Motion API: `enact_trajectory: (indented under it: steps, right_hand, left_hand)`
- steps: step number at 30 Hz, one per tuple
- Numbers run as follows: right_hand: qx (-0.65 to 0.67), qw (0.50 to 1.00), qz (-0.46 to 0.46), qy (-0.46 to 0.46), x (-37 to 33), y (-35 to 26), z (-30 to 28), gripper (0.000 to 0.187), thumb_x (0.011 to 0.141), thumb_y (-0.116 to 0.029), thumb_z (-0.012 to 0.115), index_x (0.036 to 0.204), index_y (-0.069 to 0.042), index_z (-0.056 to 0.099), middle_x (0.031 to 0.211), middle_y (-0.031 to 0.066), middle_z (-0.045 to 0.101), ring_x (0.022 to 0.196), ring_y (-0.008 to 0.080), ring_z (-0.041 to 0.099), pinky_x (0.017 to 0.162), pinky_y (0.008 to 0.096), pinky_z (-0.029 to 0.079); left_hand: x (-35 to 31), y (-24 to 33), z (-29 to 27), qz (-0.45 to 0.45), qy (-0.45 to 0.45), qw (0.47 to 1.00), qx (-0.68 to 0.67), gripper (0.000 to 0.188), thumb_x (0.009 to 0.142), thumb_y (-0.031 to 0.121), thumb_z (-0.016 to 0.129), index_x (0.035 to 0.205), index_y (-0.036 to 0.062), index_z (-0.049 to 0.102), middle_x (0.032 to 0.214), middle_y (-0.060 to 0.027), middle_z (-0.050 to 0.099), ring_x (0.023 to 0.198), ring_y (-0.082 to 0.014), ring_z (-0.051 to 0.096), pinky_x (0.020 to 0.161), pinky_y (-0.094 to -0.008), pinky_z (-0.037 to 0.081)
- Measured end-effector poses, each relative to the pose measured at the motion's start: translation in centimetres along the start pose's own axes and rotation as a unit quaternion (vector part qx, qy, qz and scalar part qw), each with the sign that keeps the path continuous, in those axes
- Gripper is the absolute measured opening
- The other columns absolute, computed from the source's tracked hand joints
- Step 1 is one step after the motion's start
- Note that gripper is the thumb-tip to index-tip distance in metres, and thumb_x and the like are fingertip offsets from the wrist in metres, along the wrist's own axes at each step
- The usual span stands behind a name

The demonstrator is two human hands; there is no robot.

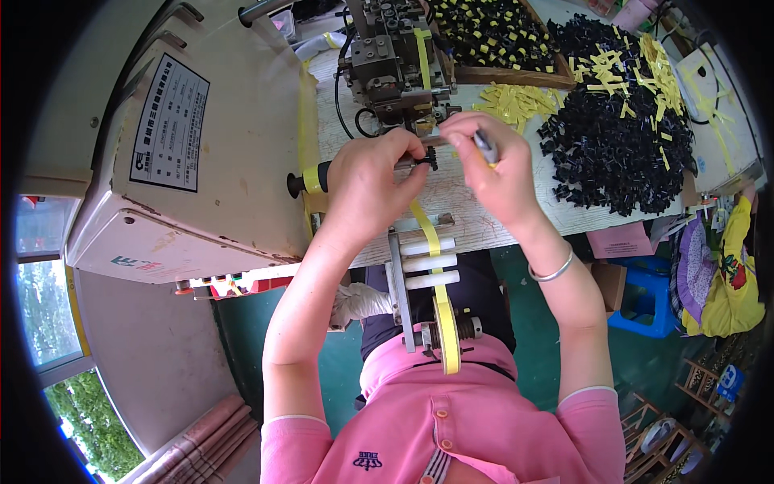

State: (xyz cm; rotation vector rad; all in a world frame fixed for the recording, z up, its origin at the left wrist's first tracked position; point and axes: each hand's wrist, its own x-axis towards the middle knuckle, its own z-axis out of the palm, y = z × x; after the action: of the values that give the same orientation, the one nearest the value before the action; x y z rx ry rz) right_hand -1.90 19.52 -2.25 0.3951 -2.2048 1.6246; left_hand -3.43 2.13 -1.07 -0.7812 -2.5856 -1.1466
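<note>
The black part (431, 158) lies just right of the narrow left hand (367, 181), whose hold I cannot tell; the right hand (501, 173) holds a pen-like tool (485, 146).

Worktable (504, 211): cabinet (242, 121) left, parts pile (621, 153) right, press (377, 58) between at back.
Tray (512, 77) right of press, loose strips (520, 103) before it; left hand (375, 173), right hand (501, 169) before press; reel (449, 347) off near edge.

A head-worn fisheye looks steeply down over the pink polo shirt (516, 431), with the left hand (369, 181) and right hand (498, 176) close below. Near the rim, distances are hard to judge.
</note>
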Motion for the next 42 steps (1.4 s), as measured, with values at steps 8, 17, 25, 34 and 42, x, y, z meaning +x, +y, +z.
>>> enact_trajectory:
  steps: [8, 17, 25, 34, 42]
  right_hand:
    - [-0.057, 0.994, 0.055, -0.077, -0.4, -0.2, -0.8, 0.006, 0.086, -0.003, 0.057, 0.084, 0.002, 0.061, 0.084, 0.0099, 0.064, 0.079, 0.0176, 0.06, 0.074, 0.0291, 0.047]
    - [0.137, 0.928, 0.342, -0.059, -1.8, 1.5, 0.8, 0.012, 0.088, -0.01, 0.059, 0.084, 0.001, 0.063, 0.064, 0.0025, 0.059, 0.044, 0.0064, 0.045, 0.04, 0.021, 0.033]
    - [0.19, 0.934, 0.288, -0.089, -3.0, -0.4, -0.3, 0.012, 0.086, -0.009, 0.062, 0.085, 0.002, 0.066, 0.073, 0.0048, 0.063, 0.045, 0.0064, 0.046, 0.04, 0.0205, 0.035]
    - [-0.049, 0.994, 0.085, -0.045, 0.6, -0.7, 0.7, 0.008, 0.084, -0.005, 0.061, 0.085, 0.002, 0.066, 0.079, 0.0089, 0.065, 0.075, 0.0182, 0.061, 0.072, 0.0294, 0.047]
    - [-0.093, 0.992, 0.056, -0.069, 1.1, -0.8, 0.6, 0.008, 0.083, -0.005, 0.062, 0.085, 0.002, 0.066, 0.083, 0.01, 0.067, 0.079, 0.0189, 0.063, 0.073, 0.0292, 0.047]
  left_hand:
    - [-0.1, -0.1, -0.2, 0.005, 0.002, 1.0, 0.019, 0.015, 0.07, 0.012, 0.07, 0.08, 0.0087, 0.058, 0.068, -0.0048, 0.062, 0.065, -0.0273, 0.061, 0.061, -0.0388, 0.045]
    - [0.0, -0.1, 0.0, -0.003, -0.005, 1.0, 0.016, 0.019, 0.069, 0.012, 0.071, 0.082, 0.0077, 0.057, 0.071, -0.0049, 0.063, 0.065, -0.0279, 0.061, 0.06, -0.0386, 0.045]
    - [-0.2, -0.3, 0.2, 0.005, 0.01, 1.0, 0.012, 0.019, 0.069, 0.012, 0.071, 0.081, 0.0083, 0.057, 0.07, -0.0046, 0.062, 0.065, -0.0279, 0.06, 0.06, -0.0392, 0.044]
    - [0.0, 0.0, 0.2, -0.012, 0.013, 1.0, -0.01, 0.01, 0.07, 0.012, 0.068, 0.079, 0.0083, 0.064, 0.07, -0.0058, 0.064, 0.065, -0.0274, 0.062, 0.062, -0.0379, 0.045]
    - [0.4, 0.5, 0.1, -0.083, 0.011, 0.995, -0.061, 0.008, 0.071, 0.011, 0.067, 0.075, 0.0049, 0.065, 0.071, -0.0081, 0.065, 0.064, -0.0271, 0.064, 0.059, -0.0337, 0.049]
